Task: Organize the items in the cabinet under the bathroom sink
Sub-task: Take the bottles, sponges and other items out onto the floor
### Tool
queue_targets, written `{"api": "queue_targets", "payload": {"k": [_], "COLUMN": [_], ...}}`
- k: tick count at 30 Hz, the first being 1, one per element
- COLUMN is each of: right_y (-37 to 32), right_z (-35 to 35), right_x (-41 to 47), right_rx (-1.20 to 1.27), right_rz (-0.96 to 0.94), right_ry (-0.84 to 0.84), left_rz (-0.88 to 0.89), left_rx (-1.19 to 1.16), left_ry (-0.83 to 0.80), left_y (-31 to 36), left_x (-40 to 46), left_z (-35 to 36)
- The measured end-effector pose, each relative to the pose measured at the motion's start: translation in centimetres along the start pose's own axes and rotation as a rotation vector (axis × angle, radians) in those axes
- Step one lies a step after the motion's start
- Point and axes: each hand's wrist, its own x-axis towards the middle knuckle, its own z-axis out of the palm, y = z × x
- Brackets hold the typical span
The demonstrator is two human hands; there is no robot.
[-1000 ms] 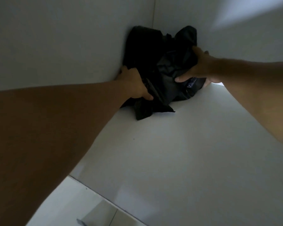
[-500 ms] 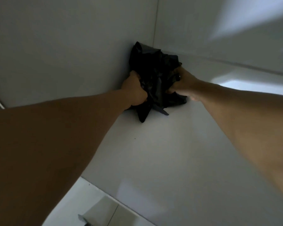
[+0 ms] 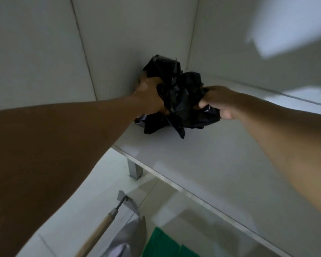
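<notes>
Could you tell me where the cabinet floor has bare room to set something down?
Bare cabinet floor runs from the black plastic bag forward to the front edge. The back left corner is crowded: left hand and right hand grip the bag there.

The fingers point(image 3: 160, 109) of the left hand point(image 3: 149, 97) sink into the crumpled black bag point(image 3: 176, 101), which hides what it holds. At the bottom edge, a wooden-handled tool point(image 3: 100, 232), a grey sheet point(image 3: 130, 238) and a green cloth point(image 3: 163, 245) are cut off. The bright patch point(image 3: 285, 25) at upper right is smeared by blur.
</notes>
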Motion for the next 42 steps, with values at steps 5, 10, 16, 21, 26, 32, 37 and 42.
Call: {"api": "queue_targets", "payload": {"k": [5,10,16,21,26,32,37,42], "right_y": [-3.6,-6.8,-8.1,-7.5,-6.5,-4.7,-5.3,-3.9], "right_z": [1.2,3.5,6.8,11.4,17.6,24.6,29.6,35.9], "right_x": [-5.5,-11.1,-14.3,-15.7,-17.9,-22.5,-27.0,-31.6], "right_rx": [-0.012,-0.068,-0.128,-0.152,-0.198,-0.22,-0.271,-0.318], "right_rz": [-0.026,-0.037,-0.059,-0.058,-0.032,-0.059,-0.05,-0.077], "right_ry": [-0.027,-0.093,-0.145,-0.21,-0.243,-0.309,-0.418,-0.559], "left_rz": [0.005,-0.093,-0.138,-0.151,-0.181,-0.23,-0.296,-0.396], "left_rx": [0.057,0.103,0.163,0.146,0.127,0.144,0.171,0.222], "left_ry": [0.089,0.135,0.185,0.157,0.138,0.11,0.062,-0.036], "left_y": [1.9,3.3,2.1,-1.3,-5.8,-9.7,-11.5,-15.0], "left_x": [-5.9,-11.3,-15.4,-19.3,-25.0,-33.0,-39.9,-46.3], "left_z": [-3.8,-8.0,-11.1,-12.4,-13.7,-15.9,-19.5,-22.3]}}
